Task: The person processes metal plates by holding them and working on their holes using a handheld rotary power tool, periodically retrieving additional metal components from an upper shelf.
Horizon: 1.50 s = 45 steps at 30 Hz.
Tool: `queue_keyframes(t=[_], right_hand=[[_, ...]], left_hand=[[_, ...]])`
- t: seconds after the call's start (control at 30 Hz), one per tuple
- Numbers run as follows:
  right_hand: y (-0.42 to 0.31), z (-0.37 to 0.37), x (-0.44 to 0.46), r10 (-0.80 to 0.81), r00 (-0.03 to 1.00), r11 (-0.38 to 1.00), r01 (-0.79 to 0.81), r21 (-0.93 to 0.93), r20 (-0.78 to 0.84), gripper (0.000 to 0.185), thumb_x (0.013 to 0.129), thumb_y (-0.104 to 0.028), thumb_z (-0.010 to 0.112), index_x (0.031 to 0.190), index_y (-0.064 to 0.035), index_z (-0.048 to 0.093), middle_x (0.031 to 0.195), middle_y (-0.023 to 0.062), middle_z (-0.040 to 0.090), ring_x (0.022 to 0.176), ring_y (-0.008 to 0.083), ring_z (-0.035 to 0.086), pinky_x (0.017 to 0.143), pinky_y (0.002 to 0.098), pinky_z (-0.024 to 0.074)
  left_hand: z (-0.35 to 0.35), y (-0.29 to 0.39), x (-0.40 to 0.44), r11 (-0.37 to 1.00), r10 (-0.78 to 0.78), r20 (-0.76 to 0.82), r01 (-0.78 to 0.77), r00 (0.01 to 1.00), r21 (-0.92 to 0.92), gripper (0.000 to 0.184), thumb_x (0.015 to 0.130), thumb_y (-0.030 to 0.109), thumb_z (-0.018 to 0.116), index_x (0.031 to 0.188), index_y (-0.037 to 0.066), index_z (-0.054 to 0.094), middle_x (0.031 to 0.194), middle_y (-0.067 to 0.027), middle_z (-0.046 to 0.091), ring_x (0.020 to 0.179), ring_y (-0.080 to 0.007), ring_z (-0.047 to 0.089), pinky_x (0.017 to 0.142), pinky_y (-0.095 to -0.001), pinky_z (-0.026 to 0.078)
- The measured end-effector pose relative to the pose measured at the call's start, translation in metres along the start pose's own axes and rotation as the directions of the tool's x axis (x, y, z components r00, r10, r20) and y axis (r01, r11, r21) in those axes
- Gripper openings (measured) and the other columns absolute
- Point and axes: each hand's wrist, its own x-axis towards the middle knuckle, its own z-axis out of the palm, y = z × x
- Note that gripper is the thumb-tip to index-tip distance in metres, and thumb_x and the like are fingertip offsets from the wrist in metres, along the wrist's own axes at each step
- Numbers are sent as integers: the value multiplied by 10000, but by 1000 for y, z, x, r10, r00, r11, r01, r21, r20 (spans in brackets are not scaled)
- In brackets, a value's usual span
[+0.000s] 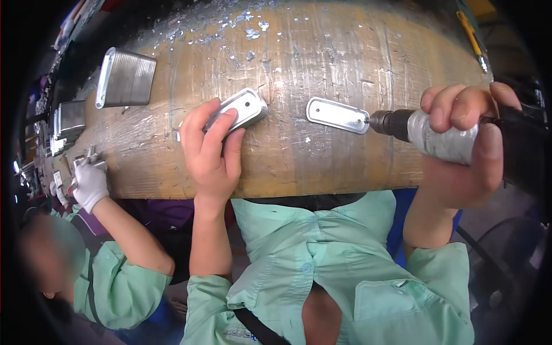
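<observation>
My left hand (211, 146) grips a short stack of oval metal plates (248, 109), its fingers closed over the near end. A small hole shows in the top plate. In my right hand (466, 135) is a power drill (441, 138) with a pale wrapped body and a dark chuck. Its tip points left at the right end of a single oval metal plate (336, 114), which lies flat on the table. Whether the tip touches the plate I cannot tell. That plate has a small hole at each end.
Metal shavings (251, 33) litter the far side of the worn wooden table (287, 164). A taller stack of oval plates (127, 77) stands at the left, with another stack (70, 121) beyond. A yellow tool (472, 39) lies far right. A co-worker's gloved hand (92, 185) handles metal parts.
</observation>
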Motion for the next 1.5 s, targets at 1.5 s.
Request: queue_keyframes(t=[1.5], right_hand=[[35, 23, 48, -93, 989, 984, 73, -160, -118, 427, 891, -163, 563, 1249, 11, 408, 847, 125, 619, 716, 262, 594, 745, 512, 502]], left_hand=[[-4, -12, 5, 996, -13, -16, 11, 1000, -89, 376, 701, -13, 744, 1069, 39, 687, 1170, -164, 615, 1039, -345, 586, 888, -421, 468]])
